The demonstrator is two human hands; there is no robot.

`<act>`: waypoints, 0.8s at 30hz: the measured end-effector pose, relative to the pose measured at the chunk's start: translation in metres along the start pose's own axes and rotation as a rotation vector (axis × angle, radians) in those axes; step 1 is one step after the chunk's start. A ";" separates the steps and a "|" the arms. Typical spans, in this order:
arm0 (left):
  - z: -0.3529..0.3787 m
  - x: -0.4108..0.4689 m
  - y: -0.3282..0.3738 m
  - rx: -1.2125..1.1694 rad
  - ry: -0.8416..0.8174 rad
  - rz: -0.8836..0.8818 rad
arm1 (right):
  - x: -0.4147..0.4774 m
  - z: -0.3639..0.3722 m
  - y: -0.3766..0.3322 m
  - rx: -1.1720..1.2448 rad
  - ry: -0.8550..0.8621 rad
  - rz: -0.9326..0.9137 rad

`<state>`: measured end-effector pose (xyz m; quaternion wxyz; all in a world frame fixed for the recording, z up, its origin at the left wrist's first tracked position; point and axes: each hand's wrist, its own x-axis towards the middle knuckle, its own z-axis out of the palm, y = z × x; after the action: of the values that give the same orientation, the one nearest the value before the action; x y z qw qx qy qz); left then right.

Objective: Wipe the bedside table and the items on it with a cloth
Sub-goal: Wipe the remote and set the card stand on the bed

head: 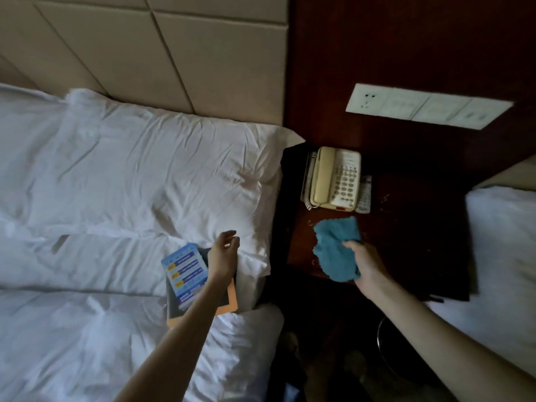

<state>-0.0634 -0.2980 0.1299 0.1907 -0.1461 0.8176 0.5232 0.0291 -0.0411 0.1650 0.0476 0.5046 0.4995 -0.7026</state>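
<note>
Dim light fills a room where a dark wooden bedside table (406, 242) stands between two beds, with a padded headboard behind the white pillow (162, 169) on the left one. At the back of the table sit a cream telephone (333, 179) and, touching its right side, a small remote control (364, 195); both are pushed toward the wall panel, which leaves the front half of the top free for wiping.

Over that front part the right hand (367, 264) holds a blue cloth (336, 248), fingers closed on a bunched edge so that the loose remainder spreads flat on the wood toward the phone (a hold that suits broad sweeps better than dabbing). Pale specks show on the wood near the cloth and to the right of the remote, so my guess is that the surface is only partly done.

On the bed lies a stack of printed matter, a blue leaflet (185, 271) over a dark folder (203, 297) with an orange edge, probably lifted off the table to clear it. Above this stack the left hand (226, 250) hovers, its grip empty, fingers loosely curled and apart, touching nothing that I can make out.

A white socket strip (426, 107) is set in the panel above the phone.
</note>
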 end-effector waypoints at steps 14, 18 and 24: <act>0.209 -0.015 0.039 0.326 -0.301 0.163 | 0.055 -0.157 -0.015 0.193 0.140 -0.009; 0.254 -0.006 0.039 0.402 -0.371 0.195 | 0.080 -0.183 -0.012 0.233 0.096 -0.027; 0.316 0.025 0.032 0.621 -0.333 0.392 | 0.120 -0.210 -0.013 0.373 0.050 -0.063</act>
<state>-0.0497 0.0018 0.0244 0.2523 0.1641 0.9071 0.2942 0.1022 0.1757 0.0843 -0.0813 0.5061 0.3775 -0.7712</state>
